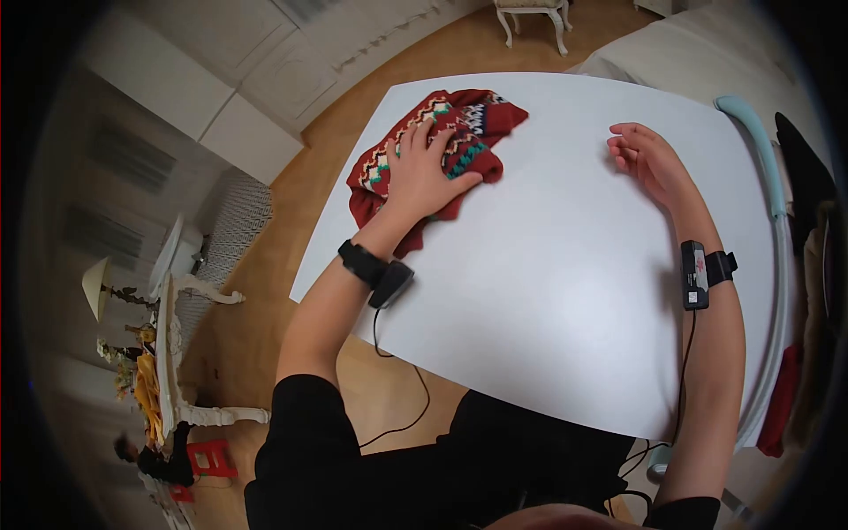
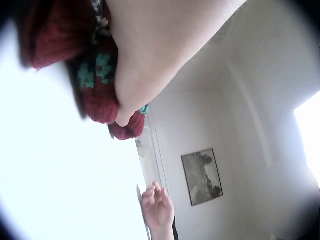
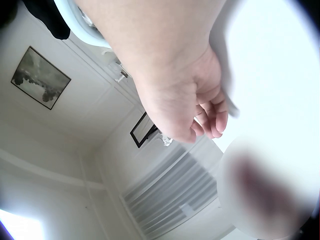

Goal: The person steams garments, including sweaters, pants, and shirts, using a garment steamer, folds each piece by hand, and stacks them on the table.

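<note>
red knitwear (image 1: 473,163) lies beneath the left hand's (image 1: 422,181) spread, unclenched fingers (image 1: 420,141).

Left hand (image 1: 422,177), fingers spread, on a red patterned knit (image 1: 477,168)

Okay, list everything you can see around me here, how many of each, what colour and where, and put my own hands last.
Knitted garment: 1, red with cream, green and navy pattern, on the table's far left
Table: 1, white, in front
Curved rail: 1, pale blue, along the table's right side
Cloths beyond the rail: several, dark and red, uncounted
Chair: 1, white, past the far edge
Lampshade: 1, cream, far left
Framed picture: 1, greyish, on a wall
Floor: 1, brown
Wrist devices: 2, black, one per wrist
Left hand: 1, bare, spread on the garment
Right hand: 1, bare, fingers loosely bent, at the table's right
Smaller background items: too unclear to count
</note>
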### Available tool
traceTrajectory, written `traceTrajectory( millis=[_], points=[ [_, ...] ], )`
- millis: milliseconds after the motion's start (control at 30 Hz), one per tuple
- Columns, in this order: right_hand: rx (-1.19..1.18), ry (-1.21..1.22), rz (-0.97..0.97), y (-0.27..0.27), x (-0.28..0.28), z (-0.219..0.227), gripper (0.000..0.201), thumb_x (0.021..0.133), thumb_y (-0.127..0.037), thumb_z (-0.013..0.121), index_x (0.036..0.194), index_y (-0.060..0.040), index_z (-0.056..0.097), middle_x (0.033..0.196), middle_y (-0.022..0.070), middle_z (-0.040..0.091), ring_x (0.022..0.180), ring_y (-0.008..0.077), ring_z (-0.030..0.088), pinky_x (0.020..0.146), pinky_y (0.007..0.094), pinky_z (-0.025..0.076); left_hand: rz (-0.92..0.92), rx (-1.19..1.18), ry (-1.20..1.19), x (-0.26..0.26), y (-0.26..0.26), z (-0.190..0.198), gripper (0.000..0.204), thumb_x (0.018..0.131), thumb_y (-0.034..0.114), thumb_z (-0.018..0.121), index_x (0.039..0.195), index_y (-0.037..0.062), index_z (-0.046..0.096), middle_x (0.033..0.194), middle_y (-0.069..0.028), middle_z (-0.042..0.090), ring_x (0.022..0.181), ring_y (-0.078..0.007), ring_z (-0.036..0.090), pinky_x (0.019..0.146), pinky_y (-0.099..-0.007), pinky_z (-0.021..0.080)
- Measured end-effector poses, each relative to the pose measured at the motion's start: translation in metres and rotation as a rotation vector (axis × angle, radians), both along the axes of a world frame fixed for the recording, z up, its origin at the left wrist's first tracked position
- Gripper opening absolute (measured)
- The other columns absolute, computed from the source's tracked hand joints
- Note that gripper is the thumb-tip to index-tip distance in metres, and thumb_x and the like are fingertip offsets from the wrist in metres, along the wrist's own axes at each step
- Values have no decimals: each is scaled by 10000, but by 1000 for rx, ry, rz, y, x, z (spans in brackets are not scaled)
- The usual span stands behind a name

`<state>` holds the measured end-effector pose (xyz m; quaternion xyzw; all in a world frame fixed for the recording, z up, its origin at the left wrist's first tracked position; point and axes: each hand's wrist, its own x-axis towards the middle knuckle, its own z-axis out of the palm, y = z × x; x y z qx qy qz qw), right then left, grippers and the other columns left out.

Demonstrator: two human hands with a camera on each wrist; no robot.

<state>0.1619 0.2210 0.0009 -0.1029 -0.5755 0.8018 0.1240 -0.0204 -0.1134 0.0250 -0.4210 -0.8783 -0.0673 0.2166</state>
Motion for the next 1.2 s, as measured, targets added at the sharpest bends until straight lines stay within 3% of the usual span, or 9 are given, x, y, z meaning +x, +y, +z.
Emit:
traceTrajectory(
  millis=[100,133,233,300,367,433,500,800,1200],
  points=[
    [13,-15,-2,2,-2,-3,223,1009,-164,525,1144,10,561,960,70,623,853,110,610,751,234,536,240,18,22,-41,19,-6,825,748,659,683,1370,136,541,1511,-160,365,1424,-343,292,1154,-560,178],
    [15,-10,6,0,-2,-3,223,1009,-164,525,1144,10,561,960,70,623,853,110,610,751,234,536,280,66,27,-52,22,-8,745,773,585,692,1347,129,561,1504,-158,380,1421,-342,302,1144,-579,194],
    [19,-9,-13,-1,2,1,206,1007,-153,526,1134,5,562,950,71,624,824,108,609,733,229,534,100,257,-65,-92,12,-16,660,792,497,692,1318,114,584,1487,-169,399,1415,-352,311,1128,-616,202],
    [39,-19,-23,-6,3,4,190,1003,-141,528,1125,0,564,940,70,625,812,105,606,723,220,530,-2,328,-76,-78,-6,-11,583,806,424,682,1302,131,601,1487,-183,401,1412,-383,308,1114,-647,202],
    [38,-20,-26,-6,3,4,188,1003,-142,529,1122,-2,566,935,68,626,812,103,605,721,218,531,69,165,194,-47,-32,-4,583,810,430,676,1324,168,596,1508,-185,379,1420,-411,282,1114,-656,189],
    [36,-21,-17,-8,1,5,186,1003,-142,531,1120,-3,568,929,65,626,812,101,605,720,216,531,101,42,159,-32,-47,-8,610,823,460,662,1375,224,558,1554,-160,330,1451,-423,222,1123,-667,162],
    [55,-30,-25,-5,0,3,189,1002,-150,539,1119,-5,570,924,60,626,806,99,602,723,217,529,198,82,-75,-29,-49,-23,666,831,503,646,1430,253,497,1593,-128,274,1478,-413,165,1132,-677,130],
    [108,-50,-21,-1,2,-7,206,1012,-175,533,1124,-7,572,928,48,621,754,88,576,718,224,509,363,159,-136,-93,-17,-40,678,833,549,615,1447,302,468,1625,-103,223,1502,-392,97,1119,-702,130],
    [98,-47,-20,3,-2,-11,192,1007,-163,536,1108,-7,583,924,43,626,734,87,576,715,224,506,369,211,-104,-136,-13,-45,636,819,490,599,1414,283,514,1609,-103,266,1501,-369,120,1129,-700,113]
  ],
)
